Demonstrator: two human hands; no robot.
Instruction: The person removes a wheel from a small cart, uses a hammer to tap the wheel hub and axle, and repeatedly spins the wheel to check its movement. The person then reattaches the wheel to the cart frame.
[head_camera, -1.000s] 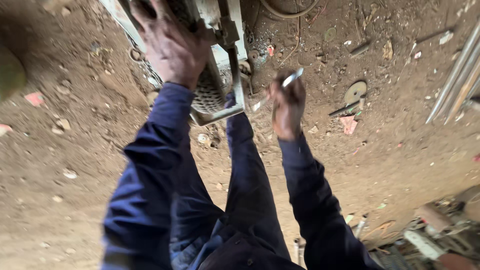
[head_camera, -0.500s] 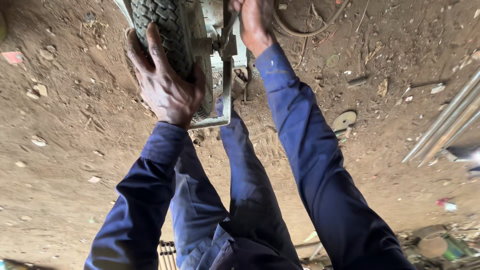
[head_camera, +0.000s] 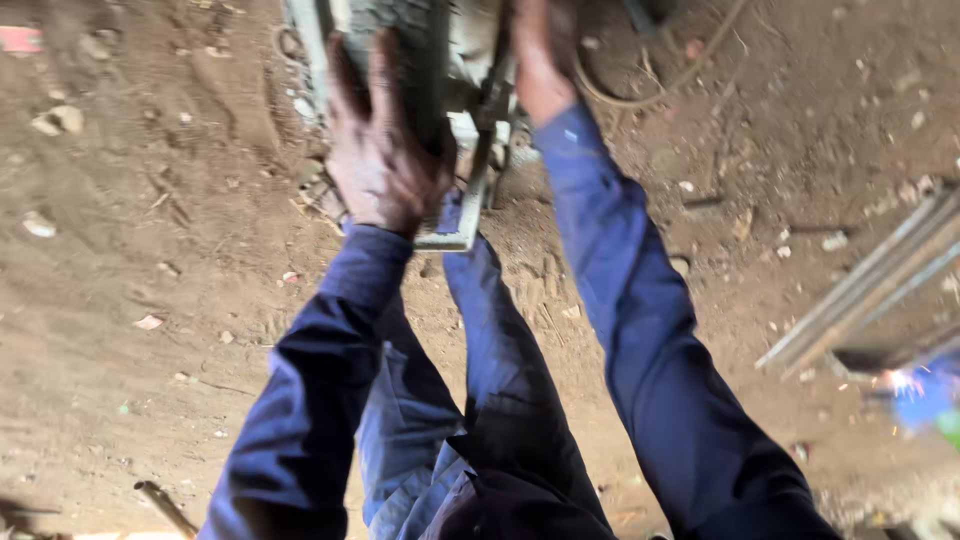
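Note:
A small dark tyre (head_camera: 405, 35) with a knobbly tread sits in a pale metal frame (head_camera: 452, 232) on the dirt at the top of the view. My left hand (head_camera: 385, 160) lies over the tyre's near side, fingers curled up around the tread. My right hand (head_camera: 540, 60) reaches to the metal parts just right of the wheel. It is blurred and partly cut off by the top edge, so whatever it holds is hidden. Both arms are in dark blue sleeves, and my knees in blue trousers show below.
Brown dirt ground (head_camera: 150, 300) with small stones and scraps lies all around. A looped cable (head_camera: 660, 92) lies right of the wheel. Long metal bars (head_camera: 865, 295) lie at the right edge, with bright sparks (head_camera: 905, 383) just below them. A stick (head_camera: 165, 505) lies bottom left.
My right hand, which held a small shiny tool a second ago, has moved up to the metal parts beside the wheel. My left hand stays on the tyre. The view has shifted closer.

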